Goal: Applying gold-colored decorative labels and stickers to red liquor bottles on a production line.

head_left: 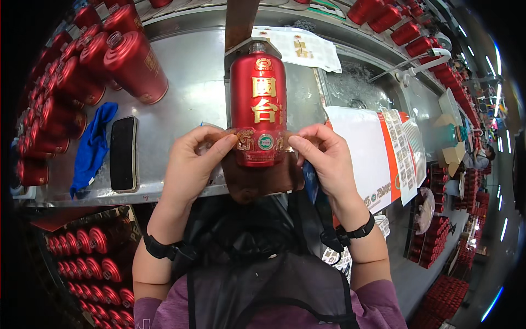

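Metal worktable (186,82) is stretching across a busy workshop, with a crowd of red bottles (134,66) standing on its left side and more filling the far right. Near the middle, close to the front edge, a single red bottle (257,104) with gold lettering is resting with its neck pointing away from the person; whether it is lying flat or leaning back, I cannot tell. A brown pad (257,183) is showing below its base.

The left hand (192,159) and right hand (331,164) are each making a narrow pinch, thumb against forefinger, holding opposite ends of a clear strip (246,140) with gold marks across the bottle's lower front. The step in hand is seemingly lining up and laying down this strip; the next move is probably calling for level ends, then smooth pressing from the middle outward.

Bare metal is lying open between the bottle and a dark phone (124,154), with a blue cloth (94,148) just beyond. White sheets (356,148) are crowding the right hand's side, a brown post (241,22) is blocking the space behind the neck, and the person's body is sitting close to the front edge
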Tool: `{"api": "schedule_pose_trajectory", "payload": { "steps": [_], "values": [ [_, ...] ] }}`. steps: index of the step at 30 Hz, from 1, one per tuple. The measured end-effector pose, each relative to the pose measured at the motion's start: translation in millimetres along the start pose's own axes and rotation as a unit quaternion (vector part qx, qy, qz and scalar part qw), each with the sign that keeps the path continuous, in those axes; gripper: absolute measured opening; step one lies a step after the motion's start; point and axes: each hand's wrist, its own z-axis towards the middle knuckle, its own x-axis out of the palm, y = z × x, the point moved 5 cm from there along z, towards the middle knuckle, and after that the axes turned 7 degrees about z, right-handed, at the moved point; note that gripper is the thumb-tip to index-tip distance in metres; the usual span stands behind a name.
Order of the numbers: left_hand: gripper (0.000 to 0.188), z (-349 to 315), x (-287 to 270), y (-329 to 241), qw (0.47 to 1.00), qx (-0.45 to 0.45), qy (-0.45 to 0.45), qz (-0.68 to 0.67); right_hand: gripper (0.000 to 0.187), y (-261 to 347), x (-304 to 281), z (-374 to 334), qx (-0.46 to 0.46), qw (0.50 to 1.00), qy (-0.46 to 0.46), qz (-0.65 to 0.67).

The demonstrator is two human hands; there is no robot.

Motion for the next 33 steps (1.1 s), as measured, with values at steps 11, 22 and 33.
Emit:
{"api": "schedule_pose_trajectory", "payload": {
  "steps": [11, 22, 33],
  "values": [
    [0.013, -3.1, 2.0, 4.9, 0.998, -0.001, -0.015, -0.062, 0.012, -1.2, -1.4, 4.1, 0.014, 0.999, 0.003, 0.032],
    [0.014, -1.7, 1.1, 6.7, 0.998, -0.007, -0.009, -0.059, 0.013, -1.7, 0.4, 6.0, 0.013, 0.999, 0.008, 0.033],
    [0.015, -1.2, 1.8, 6.4, 0.998, -0.022, -0.011, -0.054, 0.014, -3.9, 1.2, 9.3, 0.016, 0.999, 0.016, 0.038]
  ]
}}
